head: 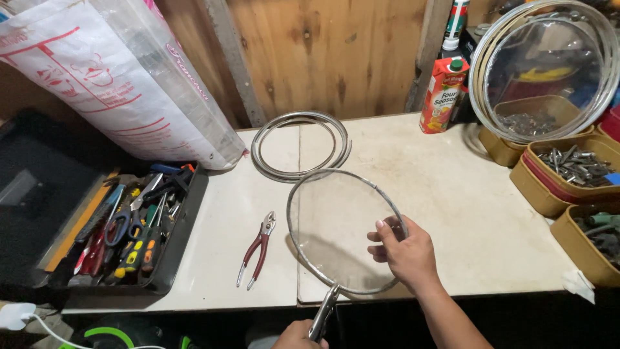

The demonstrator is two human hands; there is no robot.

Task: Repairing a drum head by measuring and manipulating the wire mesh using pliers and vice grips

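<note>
Sieve (pixel 336 226) at counter (pixel 452 194) front edge, right hand (pixel 407 252) pinching its rim, left hand (pixel 298 336) closed on handle, pliers (pixel 257 249) beside, wooden wall (pixel 323 52) behind.

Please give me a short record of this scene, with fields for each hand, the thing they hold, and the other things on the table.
right hand: grips the rim of the round mesh sieve
left hand: holds metal pliers clamped on the sieve's near edge
table: red-handled pliers, coiled wire rings, juice carton
left side: tool tray, plastic sack
right side: bins of hardware
</note>
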